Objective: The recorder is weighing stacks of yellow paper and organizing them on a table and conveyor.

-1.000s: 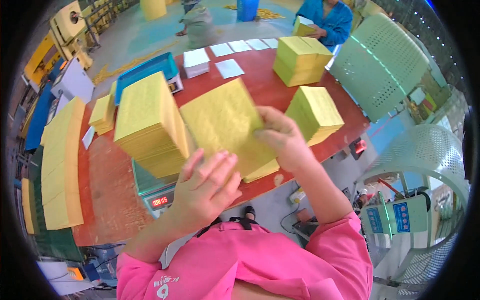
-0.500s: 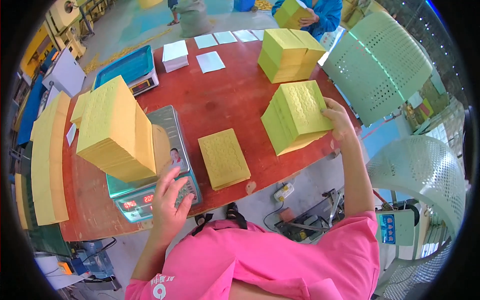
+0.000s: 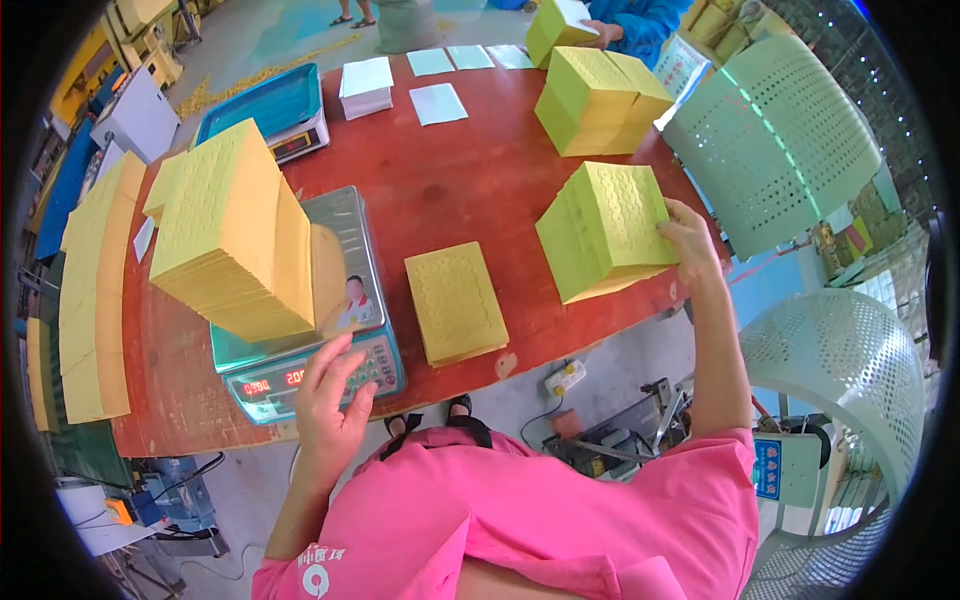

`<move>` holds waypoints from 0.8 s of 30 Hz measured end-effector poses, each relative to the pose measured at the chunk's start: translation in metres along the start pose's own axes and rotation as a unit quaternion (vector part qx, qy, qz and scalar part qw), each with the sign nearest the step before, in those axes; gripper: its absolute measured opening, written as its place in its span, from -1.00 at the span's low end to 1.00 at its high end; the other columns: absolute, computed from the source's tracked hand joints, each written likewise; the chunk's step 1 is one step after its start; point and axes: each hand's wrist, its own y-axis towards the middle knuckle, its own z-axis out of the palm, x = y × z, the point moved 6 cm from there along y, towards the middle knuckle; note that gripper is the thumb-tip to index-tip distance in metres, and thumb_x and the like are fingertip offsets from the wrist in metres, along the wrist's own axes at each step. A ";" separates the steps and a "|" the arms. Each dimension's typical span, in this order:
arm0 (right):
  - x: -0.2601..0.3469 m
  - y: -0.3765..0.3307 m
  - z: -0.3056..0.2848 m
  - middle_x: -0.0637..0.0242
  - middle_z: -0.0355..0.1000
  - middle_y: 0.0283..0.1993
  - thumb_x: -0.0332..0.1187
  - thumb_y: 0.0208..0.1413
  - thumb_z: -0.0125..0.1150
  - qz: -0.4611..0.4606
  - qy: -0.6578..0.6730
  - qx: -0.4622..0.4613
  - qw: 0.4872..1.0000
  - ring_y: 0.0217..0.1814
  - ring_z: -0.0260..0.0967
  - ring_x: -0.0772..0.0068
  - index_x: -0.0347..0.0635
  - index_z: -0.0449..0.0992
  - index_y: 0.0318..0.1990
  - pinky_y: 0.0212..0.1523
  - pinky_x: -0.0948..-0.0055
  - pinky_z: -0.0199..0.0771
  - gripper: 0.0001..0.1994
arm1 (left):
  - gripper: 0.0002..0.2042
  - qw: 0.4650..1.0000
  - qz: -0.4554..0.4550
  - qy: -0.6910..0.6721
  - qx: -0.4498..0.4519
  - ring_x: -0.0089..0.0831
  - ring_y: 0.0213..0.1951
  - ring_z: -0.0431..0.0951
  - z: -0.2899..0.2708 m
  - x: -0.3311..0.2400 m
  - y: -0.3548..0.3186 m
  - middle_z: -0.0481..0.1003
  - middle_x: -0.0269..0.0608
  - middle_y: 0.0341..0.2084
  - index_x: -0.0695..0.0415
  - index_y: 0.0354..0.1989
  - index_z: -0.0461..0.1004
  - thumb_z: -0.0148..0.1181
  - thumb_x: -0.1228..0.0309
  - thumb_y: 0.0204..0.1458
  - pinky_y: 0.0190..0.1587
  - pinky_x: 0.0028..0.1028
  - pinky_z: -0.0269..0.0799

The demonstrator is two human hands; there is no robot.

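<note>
My left hand (image 3: 332, 398) hovers at the front panel of a digital scale (image 3: 380, 385), fingers spread and holding nothing. A tall stack of embossed yellow paper (image 3: 235, 240) stands on the scale's metal plate. With its fingers and thumb, my right hand (image 3: 692, 240) grips the right edge of another yellow paper stack (image 3: 590, 235), which sits on the red table (image 3: 430, 180). That stack's layers are slightly uneven on its left side. Between the two lies a thin pile of yellow paper (image 3: 457, 303).
A second scale with a blue tray (image 3: 262, 105), white sheets (image 3: 438, 104) and more yellow stacks (image 3: 600, 100) are farther back. A long yellow row (image 3: 95, 300) lines the left. A co-worker in a blue sleeve (image 3: 650, 30) holds a yellow block. Perforated green chairs (image 3: 775, 140) stand right.
The view has shifted slightly. My left hand stays open by the scale panel, and my right hand stays on the stack. The co-worker's yellow block has come lower, behind the far stacks.
</note>
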 end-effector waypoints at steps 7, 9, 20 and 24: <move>-0.004 0.012 -0.022 0.19 0.53 -0.08 -0.47 0.01 0.00 -0.148 -0.301 -0.036 0.941 -0.06 0.45 0.39 -0.32 0.49 0.08 0.02 0.40 0.39 -0.58 | -0.73 0.998 0.010 0.013 -0.057 -0.10 0.01 0.53 -0.044 0.011 -0.021 0.49 0.03 0.00 0.32 -0.11 0.48 0.22 0.64 -0.04 0.04 -0.30 0.45; 0.008 0.009 -0.029 0.07 0.51 -0.03 -0.36 0.08 0.11 -0.194 -0.419 -0.086 0.883 -0.04 0.48 0.31 -0.25 0.47 0.12 0.00 0.36 0.42 -0.58 | -0.76 0.992 -0.017 0.003 -0.127 -0.15 -0.04 0.55 -0.070 0.028 -0.034 0.51 0.03 -0.04 0.33 -0.11 0.48 0.18 0.65 0.01 0.00 -0.32 0.47; 0.075 -0.079 0.158 0.24 0.32 0.29 -0.46 0.16 0.17 -0.344 -0.283 -0.047 0.894 0.28 0.30 0.32 -0.15 0.40 0.23 0.18 0.39 0.35 -0.56 | -0.78 0.916 -0.144 -0.140 -0.347 -0.29 -0.05 0.55 -0.181 0.116 -0.056 0.51 0.02 -0.06 0.31 -0.03 0.42 -0.10 0.48 0.29 -0.01 -0.36 0.47; 0.084 -0.113 0.252 0.25 0.40 0.19 -0.43 0.19 0.16 -0.339 -0.274 0.063 0.898 0.23 0.33 0.40 -0.17 0.43 0.19 0.15 0.41 0.36 -0.61 | -0.66 0.874 -0.186 -0.377 -0.246 -0.28 0.06 0.47 -0.188 0.149 -0.011 0.44 -0.01 0.05 0.25 0.10 0.35 -0.06 0.26 0.30 0.04 -0.28 0.43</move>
